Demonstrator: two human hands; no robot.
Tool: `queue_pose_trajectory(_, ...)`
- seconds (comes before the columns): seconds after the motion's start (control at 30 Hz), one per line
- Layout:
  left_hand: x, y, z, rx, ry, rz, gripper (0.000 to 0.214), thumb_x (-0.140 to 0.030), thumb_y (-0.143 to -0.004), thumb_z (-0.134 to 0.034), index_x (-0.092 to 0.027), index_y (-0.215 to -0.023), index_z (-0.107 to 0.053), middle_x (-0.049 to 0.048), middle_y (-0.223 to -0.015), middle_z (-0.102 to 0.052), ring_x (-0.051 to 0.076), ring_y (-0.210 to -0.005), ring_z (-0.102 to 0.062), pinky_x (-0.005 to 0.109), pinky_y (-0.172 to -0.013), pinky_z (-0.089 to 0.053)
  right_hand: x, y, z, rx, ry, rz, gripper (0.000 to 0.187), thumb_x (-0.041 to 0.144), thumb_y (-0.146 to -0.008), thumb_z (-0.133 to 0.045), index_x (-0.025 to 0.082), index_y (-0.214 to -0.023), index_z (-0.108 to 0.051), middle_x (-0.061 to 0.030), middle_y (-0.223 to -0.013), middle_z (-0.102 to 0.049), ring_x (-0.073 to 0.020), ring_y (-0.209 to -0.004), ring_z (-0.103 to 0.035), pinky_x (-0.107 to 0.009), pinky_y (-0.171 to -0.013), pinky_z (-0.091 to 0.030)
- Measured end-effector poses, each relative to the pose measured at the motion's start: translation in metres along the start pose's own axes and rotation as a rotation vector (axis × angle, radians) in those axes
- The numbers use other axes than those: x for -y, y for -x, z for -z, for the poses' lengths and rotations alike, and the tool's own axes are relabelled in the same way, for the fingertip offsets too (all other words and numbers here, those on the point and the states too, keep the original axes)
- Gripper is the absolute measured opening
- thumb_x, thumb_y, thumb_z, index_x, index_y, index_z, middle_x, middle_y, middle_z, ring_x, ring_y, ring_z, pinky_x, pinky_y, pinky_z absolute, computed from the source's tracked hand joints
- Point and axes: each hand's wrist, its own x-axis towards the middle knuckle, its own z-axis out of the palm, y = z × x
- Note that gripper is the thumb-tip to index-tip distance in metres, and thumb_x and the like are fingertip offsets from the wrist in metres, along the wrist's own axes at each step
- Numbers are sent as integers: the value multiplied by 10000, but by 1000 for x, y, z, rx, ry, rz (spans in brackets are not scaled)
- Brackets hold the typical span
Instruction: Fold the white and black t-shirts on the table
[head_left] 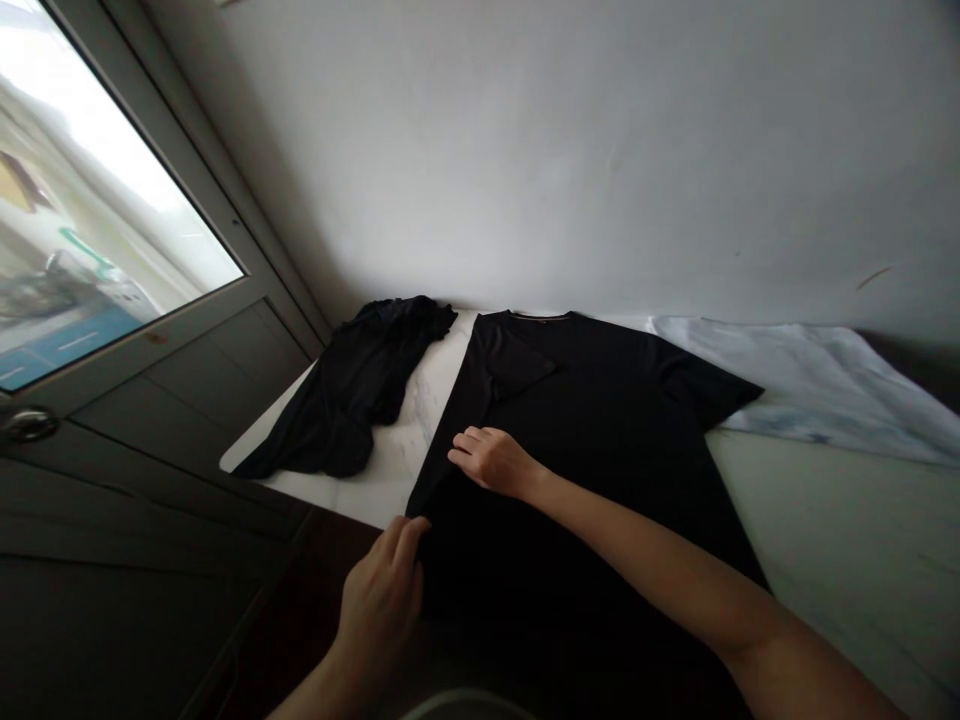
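Observation:
A black T-shirt (600,420) lies spread on a pale marbled table, its neckline toward the wall. Its left sleeve (521,362) is turned inward over the body, while the right sleeve points outward. My left hand (384,578) pinches the shirt's left edge near the table's front corner. Over the left part of the shirt, my right hand (495,462) has its fingers curled closed on the cloth. The lower part of the shirt comes toward me and fades into shadow.
A crumpled black garment (352,385) lies on the table's left end. Flat white cloth (810,385) rests at the right, along the wall (562,150). A grey door (150,440) with a glass pane and round knob (30,424) stands close on the left.

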Motion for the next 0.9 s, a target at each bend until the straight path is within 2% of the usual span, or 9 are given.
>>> queue_pose_trajectory(0.1,-8,0,-3,86,-13,-84,458,-27,-807,-405,-270,-1162,-563,31,-1077,-649,160,-870,-657,235,-690,-530,32,13,2,-28,-30,14,216,161,-971,-465,187,-1095,-639,-84,-1049,-646,-199,-910,-546,-297,-699,-403)
queue_pose_trajectory(0.23,-11,6,-7,181,37,-174,429,-12,-805,-406,-260,-1103,-590,38,-1067,-645,161,-877,-645,230,-681,-521,67,25,0,-75,-40,-58,292,182,-980,-468,223,-1235,-605,-89,-1186,-639,-190,-907,-575,-290,-691,-433)
queue_pose_trajectory(0.33,-11,9,-5,170,204,-234,358,-53,-831,-420,-256,-1071,-591,45,-1093,-642,159,-891,-643,247,-729,-525,82,32,-5,-99,-48,-86,228,188,-970,-496,216,-1121,-664,-74,-1137,-673,-182,-870,-604,-282,-676,-455)
queue_pose_trajectory(0.4,-8,12,-4,157,385,-254,242,-133,-859,-469,-253,-1030,-591,41,-1067,-645,156,-871,-643,253,-739,-524,90,39,-9,-168,-67,-126,195,191,-955,-518,206,-1058,-683,-70,-1090,-694,-181,-852,-625,-284,-679,-478)
queue_pose_trajectory(0.5,7,15,-10,110,632,-98,91,-293,-882,-531,-228,-923,-580,23,-874,-648,153,-728,-625,260,-658,-513,102,51,-16,-352,-119,-201,205,205,-955,-508,207,-1061,-684,-68,-1067,-709,-166,-852,-657,-280,-716,-517)
queue_pose_trajectory(0.6,33,16,-25,8,781,191,225,-435,-877,-550,-212,-902,-566,23,-810,-654,180,-714,-632,299,-668,-520,116,58,-23,-474,-184,-209,215,201,-977,-486,216,-1064,-682,-56,-1089,-720,-146,-906,-678,-260,-758,-538)
queue_pose_trajectory(0.67,49,15,-36,-40,846,294,306,-503,-834,-591,-213,-927,-564,36,-864,-674,217,-803,-656,347,-746,-534,124,57,-26,-499,-223,-173,206,184,-980,-488,215,-1053,-678,-52,-1139,-717,-145,-952,-682,-262,-775,-547)
queue_pose_trajectory(0.77,63,14,-46,-53,921,306,362,-537,-785,-635,-217,-941,-573,50,-908,-683,251,-887,-659,389,-823,-526,129,50,-27,-496,-305,-149,192,143,-962,-497,204,-1027,-668,-56,-1130,-722,-150,-989,-680,-279,-825,-554)
queue_pose_trajectory(0.9,69,15,-52,0,994,306,400,-547,-781,-647,-208,-987,-591,69,-968,-683,263,-948,-646,394,-872,-502,129,49,-23,-503,-494,-203,196,75,-880,-500,189,-978,-625,-79,-1058,-715,-166,-1022,-664,-295,-895,-554)
